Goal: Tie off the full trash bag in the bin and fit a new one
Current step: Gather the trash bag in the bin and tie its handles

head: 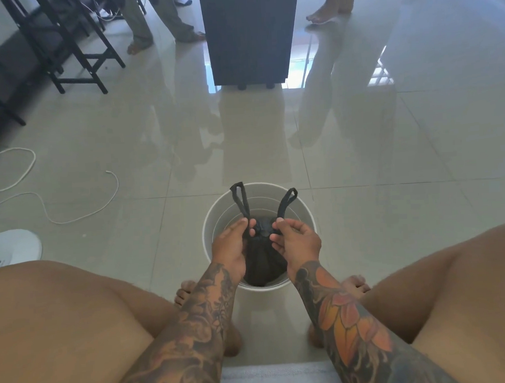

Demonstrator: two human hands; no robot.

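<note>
Head view: no readable writing; a white shoe (13, 247) at the left edge bears only a dark, illegible mark. Glossy pale floor tiles (390, 160) reflect a dark wooden cabinet (250, 33) at the far side. A white round plastic bin (259, 237) stands on the floor between the person's knees, holding a black plastic trash bag (264, 264). The left hand (230, 246) and right hand (296, 241) each pinch a bag handle beside the knot, grip closed on it.

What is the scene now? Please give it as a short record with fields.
bin: white round bin on the tiled floor
bag: black trash bag inside the bin, knot at its top
handles: two handle loops stick up
left hand: left hand pinches the left loop
right hand: right hand pinches the right loop
new bag: none in view
nearby: white cord on the floor
</note>
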